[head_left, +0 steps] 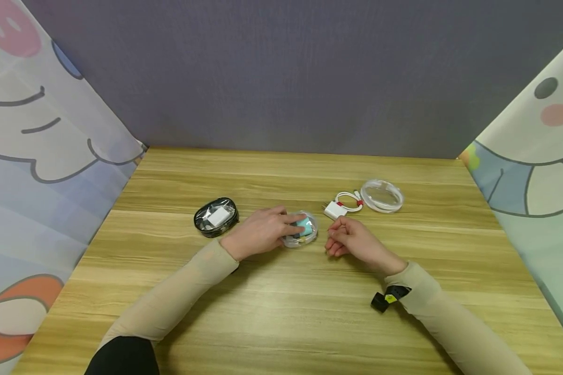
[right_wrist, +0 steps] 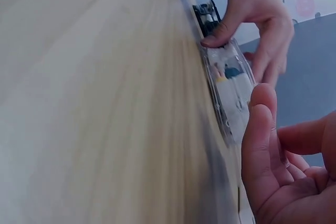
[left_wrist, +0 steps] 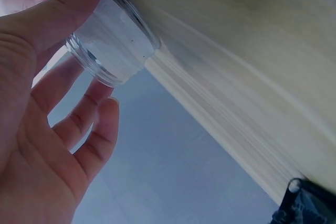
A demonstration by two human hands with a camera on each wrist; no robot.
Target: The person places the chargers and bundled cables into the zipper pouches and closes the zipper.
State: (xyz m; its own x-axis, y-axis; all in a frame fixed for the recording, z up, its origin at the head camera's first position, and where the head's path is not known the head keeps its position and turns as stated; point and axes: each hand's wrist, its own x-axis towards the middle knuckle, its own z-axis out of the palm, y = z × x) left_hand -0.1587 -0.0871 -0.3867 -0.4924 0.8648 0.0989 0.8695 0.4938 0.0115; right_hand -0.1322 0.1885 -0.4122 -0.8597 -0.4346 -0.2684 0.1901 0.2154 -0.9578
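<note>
My left hand (head_left: pixel 265 230) grips a small clear round zip pouch (head_left: pixel 313 229) by its sides, thumb on the near edge and fingers over the top. Through its clear wall show a teal block and a dark part; the right wrist view shows the pouch (right_wrist: pixel 231 95) low over the wood. Just right of it, my right hand (head_left: pixel 349 240) hovers with loosely bent fingers, nothing seen between them. Beyond the right hand lies a white charger plug (head_left: pixel 335 210) with a white cable (head_left: pixel 349 209) coiled and tied by red bands.
A black-rimmed clear pouch (head_left: pixel 216 217) holding a white block lies left of the left hand. At the back right sits another clear round pouch (head_left: pixel 380 209). All lie on a wooden table (head_left: pixel 281 312) with a grey panel (head_left: pixel 281 78) behind.
</note>
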